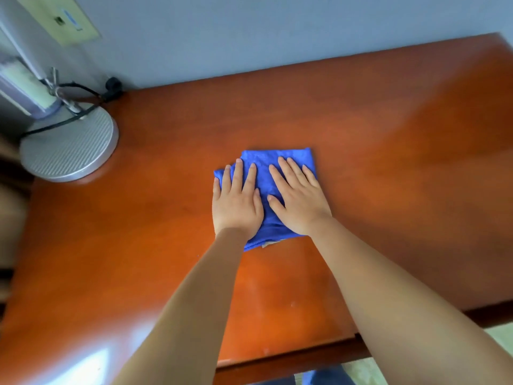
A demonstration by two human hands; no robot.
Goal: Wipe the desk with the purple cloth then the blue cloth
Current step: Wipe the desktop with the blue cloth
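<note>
Blue cloth (pixel 277 165) lay folded into a rough square, flat on the reddish-brown wooden surface (pixel 166 232), near its middle. A pale scrap, maybe a tag or an inner fold, showed at the cloth's near edge; could not tell which.

Both hands lay on top of the cloth, palms down, side by side. Left hand (pixel 236 201) covered the left part, fingers straight and slightly spread, fingertips reaching toward the far-left corner, little finger at the cloth's left edge. Right hand (pixel 299 201) covered the right part, fingers straight and angled a little leftward, thumb pointing toward the left hand. The two thumbs sat close together with a strip of cloth showing between them. Neither hand curled round or pinched the fabric; both pressed flat. The far edge and far-right corner of the cloth stood clear of the fingertips. Bare forearms ran back from the cloth toward the near edge of the surface.

Well to the left, at the far-left corner, stood a round ribbed grey lamp base (pixel 69 151), with a black cable (pixel 55 126) crossing it. A grey-blue wall (pixel 277 37) ran behind.
</note>
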